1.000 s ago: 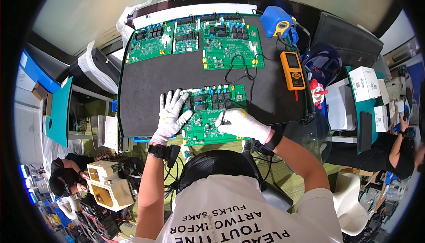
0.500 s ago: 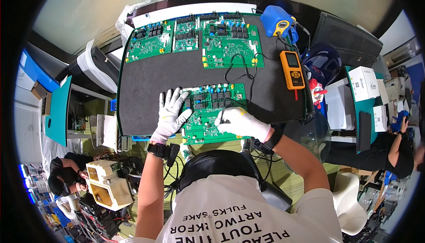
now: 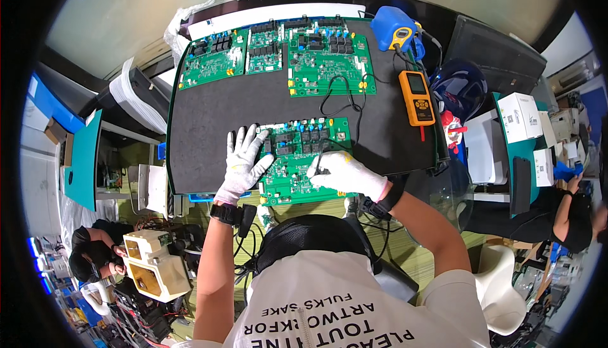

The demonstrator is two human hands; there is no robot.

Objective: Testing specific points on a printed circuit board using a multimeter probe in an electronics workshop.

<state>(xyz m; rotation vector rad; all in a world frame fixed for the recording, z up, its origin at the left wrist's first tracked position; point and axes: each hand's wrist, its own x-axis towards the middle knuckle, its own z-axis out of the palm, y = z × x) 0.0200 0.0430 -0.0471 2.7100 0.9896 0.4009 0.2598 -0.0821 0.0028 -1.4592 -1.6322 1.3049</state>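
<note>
A green circuit board [image 3: 297,178] with black relays and blue parts lies near the front edge of the dark mat. My left hand [image 3: 243,163], in a white glove, rests with fingers spread over the board's left edge and the mat beside it. Over the board's right half, my gloved right hand [image 3: 347,174] is closed around a slim black soldering iron [image 3: 321,158]. Its tip is hard to make out against the board. A black cord [image 3: 360,120] runs from it in loops across the mat.
More green circuit boards [image 3: 330,72] stand along the mat's back edge. A blue and yellow soldering station [image 3: 392,28] sits at the back right, with an orange handheld meter [image 3: 417,98] before it. Co-workers are at both sides; a white chair [image 3: 497,291] is behind right.
My hands and the board keep almost the same places, apart from a slight shift of the whole view. At the far right, a co-worker's arm has moved a little.
</note>
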